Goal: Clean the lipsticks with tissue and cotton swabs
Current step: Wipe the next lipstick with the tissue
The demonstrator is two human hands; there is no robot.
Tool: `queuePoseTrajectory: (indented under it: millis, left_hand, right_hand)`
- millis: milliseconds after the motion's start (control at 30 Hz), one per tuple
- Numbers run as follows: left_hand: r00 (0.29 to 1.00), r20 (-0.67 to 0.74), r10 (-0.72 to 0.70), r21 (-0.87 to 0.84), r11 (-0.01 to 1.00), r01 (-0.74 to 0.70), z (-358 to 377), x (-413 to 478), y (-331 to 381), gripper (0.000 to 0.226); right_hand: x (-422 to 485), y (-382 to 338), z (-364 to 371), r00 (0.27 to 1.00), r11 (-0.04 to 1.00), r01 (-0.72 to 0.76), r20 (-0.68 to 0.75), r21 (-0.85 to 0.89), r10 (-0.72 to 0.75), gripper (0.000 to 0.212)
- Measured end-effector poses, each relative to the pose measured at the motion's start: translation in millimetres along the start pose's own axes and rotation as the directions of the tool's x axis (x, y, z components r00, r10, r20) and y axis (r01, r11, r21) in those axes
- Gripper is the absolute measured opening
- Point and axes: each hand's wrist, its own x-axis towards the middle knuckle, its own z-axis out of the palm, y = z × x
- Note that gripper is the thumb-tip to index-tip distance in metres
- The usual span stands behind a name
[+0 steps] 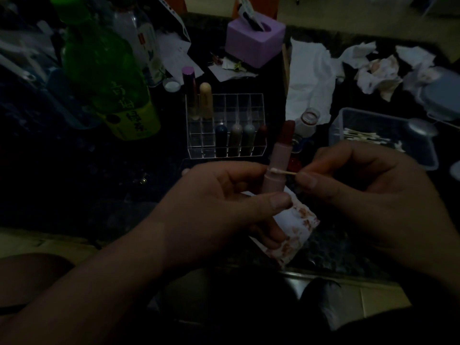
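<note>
Dim feed, but I can read it: my left hand (224, 202) is wrapped round the pink lipstick (277, 168), held upright in the near middle of the scene, with a stained tissue (296, 225) tucked under the same fingers. My right hand (373, 195) pinches the cotton swab (283, 172) by its stick, its white tip touching the ridge where the tube steps in. The dark red bullet is wound out and bare above that, so a slip upward could gouge or smear it, and side pressure might snap it. The tissue already looks well marked; it could put colour back on the case. Beyond the hands, the clear organiser (225, 153) holds four capped lipsticks in a front row and two taller ones at its far left; the other cells look empty. On the right, the plastic tub (334, 131) holds spare swabs. The purple tissue box (254, 43) sits far back with something dark poking out of its slot, I can't tell what.
</note>
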Motion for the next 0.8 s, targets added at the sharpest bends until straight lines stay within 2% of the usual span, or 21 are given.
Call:
queuePoseTrajectory:
  millis: [100, 200, 333, 467, 633, 800]
  left_hand:
    - [0.999, 0.030, -0.014, -0.097, 0.995, 0.017, -2.0, -1.0, -1.2, 0.024]
    - [1.000, -0.014, 0.016, -0.004, 1.000, -0.016, -0.9, -1.2, -0.8, 0.024]
    - [0.993, -0.111, 0.043, 0.051, 0.998, -0.038, 0.9, 0.2, -3.3, 0.032]
    - [0.994, -0.111, 0.024, 0.117, 0.993, -0.011, 0.6, 2.2, -4.1, 0.045]
    - [0.997, -0.077, 0.032, 0.174, 0.985, -0.018, 1.6, 1.2, -4.9, 0.032]
    - [0.996, -0.086, 0.035, 0.220, 0.975, -0.015, 0.1, -0.9, -2.1, 0.031]
  right_hand:
    - [0.0, -0.1, -0.3, 1.000, 0.998, 0.017, 0.014, -0.053, -0.016, 0.008]
    - [-0.1, 1.1, -0.7, 1.000, 0.997, 0.021, 0.020, -0.077, -0.020, 0.003]
    - [-1.2, 0.8, 2.2, 0.998, 0.999, 0.029, 0.051, -0.026, -0.028, 0.008]
    - [-1.4, 1.0, 2.1, 0.999, 0.998, 0.029, 0.043, -0.053, -0.027, 0.007]
    - [-1.6, 1.0, -1.5, 0.998, 0.996, 0.029, 0.050, -0.086, -0.024, 0.004]
    - [-2.3, 0.9, -1.6, 0.999, 0.993, 0.034, 0.029, -0.117, -0.031, 0.007]
